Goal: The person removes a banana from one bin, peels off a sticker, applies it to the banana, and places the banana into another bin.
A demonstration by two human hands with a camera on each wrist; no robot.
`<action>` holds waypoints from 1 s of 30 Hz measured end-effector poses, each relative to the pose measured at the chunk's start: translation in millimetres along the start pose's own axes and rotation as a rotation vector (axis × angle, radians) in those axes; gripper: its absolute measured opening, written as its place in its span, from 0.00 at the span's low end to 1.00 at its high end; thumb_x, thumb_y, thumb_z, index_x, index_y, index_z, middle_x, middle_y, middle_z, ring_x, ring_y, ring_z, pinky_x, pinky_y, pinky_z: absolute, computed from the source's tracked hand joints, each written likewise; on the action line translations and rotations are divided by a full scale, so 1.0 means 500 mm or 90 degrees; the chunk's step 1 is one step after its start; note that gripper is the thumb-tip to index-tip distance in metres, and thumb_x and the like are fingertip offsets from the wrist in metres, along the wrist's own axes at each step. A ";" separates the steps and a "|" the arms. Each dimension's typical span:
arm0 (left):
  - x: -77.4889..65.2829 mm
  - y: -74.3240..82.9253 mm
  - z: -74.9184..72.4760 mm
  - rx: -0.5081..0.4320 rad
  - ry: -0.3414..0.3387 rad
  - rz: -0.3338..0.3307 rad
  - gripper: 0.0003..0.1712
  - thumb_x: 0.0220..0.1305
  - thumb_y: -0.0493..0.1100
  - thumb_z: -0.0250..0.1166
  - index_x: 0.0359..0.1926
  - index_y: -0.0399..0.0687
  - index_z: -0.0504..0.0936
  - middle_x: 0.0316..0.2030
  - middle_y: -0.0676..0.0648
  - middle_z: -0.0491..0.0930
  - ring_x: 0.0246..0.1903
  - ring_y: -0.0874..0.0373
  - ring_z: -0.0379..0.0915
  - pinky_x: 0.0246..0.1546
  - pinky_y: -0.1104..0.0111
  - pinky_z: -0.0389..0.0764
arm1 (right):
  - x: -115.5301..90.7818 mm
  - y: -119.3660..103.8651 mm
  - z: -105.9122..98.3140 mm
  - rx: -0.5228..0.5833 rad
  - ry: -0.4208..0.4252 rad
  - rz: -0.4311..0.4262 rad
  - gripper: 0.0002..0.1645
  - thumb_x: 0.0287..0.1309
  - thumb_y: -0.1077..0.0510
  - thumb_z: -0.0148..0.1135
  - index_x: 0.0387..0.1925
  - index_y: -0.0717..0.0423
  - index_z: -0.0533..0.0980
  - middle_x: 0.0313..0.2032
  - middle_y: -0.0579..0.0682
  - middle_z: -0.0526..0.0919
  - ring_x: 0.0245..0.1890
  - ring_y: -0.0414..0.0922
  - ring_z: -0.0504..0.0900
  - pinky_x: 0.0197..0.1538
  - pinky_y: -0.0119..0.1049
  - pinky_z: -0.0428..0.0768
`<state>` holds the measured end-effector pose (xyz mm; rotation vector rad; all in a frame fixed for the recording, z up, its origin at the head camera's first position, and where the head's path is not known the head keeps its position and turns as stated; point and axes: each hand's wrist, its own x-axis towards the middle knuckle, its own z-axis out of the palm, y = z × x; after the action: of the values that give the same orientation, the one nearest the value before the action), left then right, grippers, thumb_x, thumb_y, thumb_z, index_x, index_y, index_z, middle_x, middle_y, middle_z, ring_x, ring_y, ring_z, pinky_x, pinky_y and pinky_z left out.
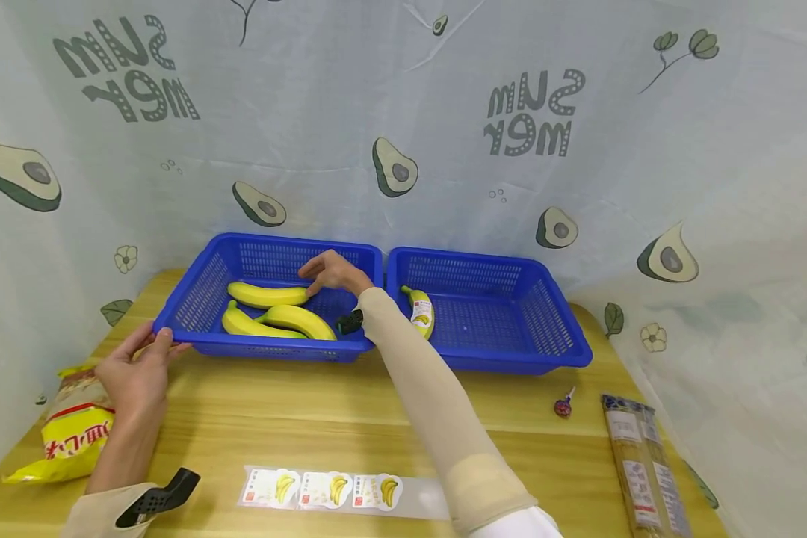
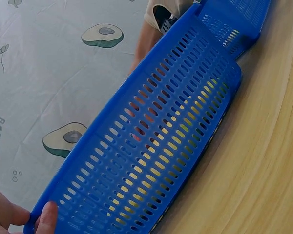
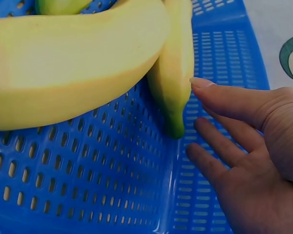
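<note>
The fingers of the right hand (image 1: pixel 334 270) were loosely parted, grasping nothing, beside one end of the rear banana (image 1: pixel 269 296); contact could not be told. That banana, laid behind two more bananas (image 1: pixel 302 320) in the left blue basket (image 1: pixel 262 345), was judged light, firm and smooth, best held round its middle. The basket's near-left corner was pinched by the left hand (image 1: pixel 137 373); a stickered banana (image 1: pixel 422 317) was seen in the right blue basket (image 1: pixel 504 364).

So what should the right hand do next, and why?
Perhaps close the right hand on the rear banana: its thumb is by the fruit's end, but the fingers stand apart from it, and the left hand grips the rim of the left basket.
</note>
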<state>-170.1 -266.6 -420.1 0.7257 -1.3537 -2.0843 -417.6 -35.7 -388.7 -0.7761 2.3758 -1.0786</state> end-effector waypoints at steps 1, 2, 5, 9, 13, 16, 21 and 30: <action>0.000 0.000 0.000 -0.002 0.001 -0.001 0.32 0.74 0.33 0.67 0.76 0.34 0.72 0.49 0.46 0.73 0.30 0.67 0.87 0.34 0.76 0.88 | 0.003 0.000 0.001 -0.006 0.001 0.000 0.28 0.65 0.71 0.73 0.66 0.62 0.81 0.67 0.57 0.83 0.71 0.53 0.78 0.71 0.41 0.79; -0.001 0.000 -0.001 -0.005 0.001 -0.002 0.32 0.74 0.33 0.67 0.76 0.34 0.72 0.49 0.46 0.73 0.30 0.67 0.87 0.34 0.76 0.88 | 0.005 0.000 0.003 -0.010 0.002 0.002 0.28 0.65 0.71 0.73 0.66 0.62 0.82 0.66 0.57 0.84 0.71 0.52 0.79 0.70 0.41 0.80; -0.001 0.002 -0.003 -0.011 0.001 -0.002 0.32 0.74 0.33 0.66 0.76 0.34 0.72 0.50 0.46 0.73 0.29 0.66 0.88 0.34 0.76 0.88 | 0.011 -0.003 0.006 -0.028 -0.003 0.007 0.27 0.65 0.71 0.73 0.65 0.60 0.82 0.66 0.55 0.84 0.70 0.51 0.79 0.69 0.39 0.81; -0.001 0.003 -0.003 -0.020 0.001 -0.004 0.32 0.74 0.32 0.67 0.75 0.34 0.72 0.49 0.46 0.73 0.29 0.65 0.88 0.35 0.74 0.88 | 0.014 -0.005 0.009 -0.049 -0.006 0.025 0.27 0.65 0.71 0.72 0.64 0.59 0.83 0.65 0.54 0.85 0.67 0.51 0.81 0.67 0.39 0.82; 0.001 0.002 -0.001 -0.031 -0.005 -0.008 0.32 0.73 0.31 0.67 0.75 0.33 0.73 0.50 0.46 0.73 0.31 0.65 0.88 0.36 0.73 0.89 | 0.015 -0.007 0.015 -0.055 -0.002 0.034 0.26 0.64 0.73 0.72 0.63 0.59 0.84 0.64 0.55 0.85 0.67 0.51 0.82 0.65 0.40 0.84; 0.001 0.002 -0.001 -0.025 -0.004 -0.008 0.32 0.74 0.32 0.67 0.76 0.34 0.72 0.50 0.46 0.73 0.31 0.65 0.88 0.36 0.73 0.89 | 0.016 -0.010 0.023 -0.059 -0.007 0.033 0.26 0.63 0.73 0.73 0.62 0.60 0.85 0.63 0.56 0.86 0.66 0.51 0.83 0.62 0.38 0.85; 0.000 0.001 -0.002 -0.020 -0.001 -0.009 0.32 0.73 0.32 0.67 0.75 0.34 0.73 0.50 0.46 0.73 0.32 0.66 0.87 0.37 0.74 0.89 | 0.019 -0.009 0.032 -0.064 -0.009 0.029 0.24 0.61 0.75 0.74 0.58 0.62 0.87 0.58 0.58 0.88 0.60 0.52 0.86 0.58 0.38 0.88; 0.002 0.003 -0.001 -0.042 0.003 -0.035 0.33 0.72 0.32 0.69 0.76 0.36 0.73 0.51 0.46 0.73 0.33 0.65 0.88 0.38 0.72 0.89 | 0.011 -0.006 0.028 -0.115 -0.029 -0.027 0.19 0.59 0.68 0.80 0.53 0.62 0.89 0.51 0.56 0.91 0.49 0.48 0.88 0.52 0.34 0.88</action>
<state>-170.1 -268.1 -418.9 0.7472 -1.2692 -2.1585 -412.7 -48.7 -395.8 -0.9076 2.4524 -0.8600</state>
